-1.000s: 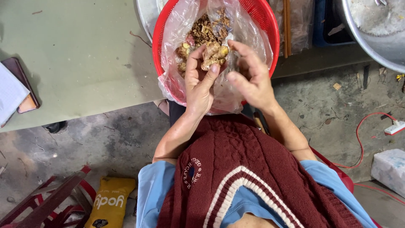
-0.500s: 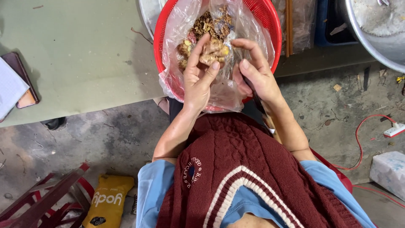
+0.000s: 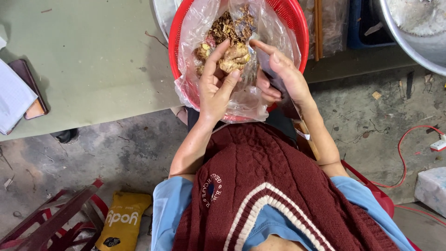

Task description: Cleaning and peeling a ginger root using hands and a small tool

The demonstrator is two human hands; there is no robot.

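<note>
My left hand (image 3: 214,88) grips a knobbly piece of ginger (image 3: 234,56) over a red plastic basket (image 3: 297,28). The basket is lined with a clear plastic bag (image 3: 195,28) that holds brown peelings and more ginger pieces (image 3: 230,25). My right hand (image 3: 287,76) is just right of the ginger, its forefinger stretched toward it. Its fingers curl around a dark flat knife blade (image 3: 278,90), and a wooden handle (image 3: 310,142) shows under the wrist. The two hands almost touch at the ginger.
The basket sits on the edge of a green table (image 3: 93,60), with a dark case and papers (image 3: 21,93) at the left. A metal basin (image 3: 418,42) is at the top right. On the concrete floor lie a yellow bag (image 3: 123,221), a red frame (image 3: 46,225) and a red cable (image 3: 404,148).
My left hand has turned the ginger piece and lifted it slightly. My right hand has shifted a little up, and its forefinger now reaches over the ginger.
</note>
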